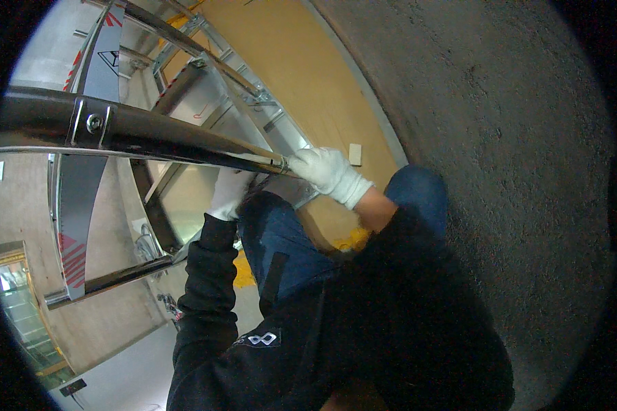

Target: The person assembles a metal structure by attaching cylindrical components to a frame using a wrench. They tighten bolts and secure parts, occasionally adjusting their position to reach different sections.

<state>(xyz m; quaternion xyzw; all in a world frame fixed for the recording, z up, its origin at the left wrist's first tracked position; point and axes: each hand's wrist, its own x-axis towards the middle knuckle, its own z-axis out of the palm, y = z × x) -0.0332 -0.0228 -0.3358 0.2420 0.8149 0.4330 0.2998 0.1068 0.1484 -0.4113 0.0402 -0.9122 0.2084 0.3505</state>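
Note:
A long, dark, shiny metal rail (pixel 178 137) crosses from the left to the middle, with a bolted bracket (pixel 94 123) on its near part. My right hand (pixel 320 171), in a white glove, is closed at the rail's far end. A thin, bright metal piece (pixel 271 162) runs into its fingers, and whatever they grip is mostly covered by the glove. My left hand (pixel 227 195), also gloved in white, is below the rail beside my knee. The rail and dark shadow hide its fingers, so I cannot tell what it touches.
Grey side plates (pixel 82 205) with red stripes join the rail to a lower metal bar (pixel 127 274). Metal framework (pixel 206 55) stands beyond, over tan board (pixel 288 61). A small pale block (pixel 355 155) lies near my right hand. A rough dark wall (pixel 500 137) rises at right.

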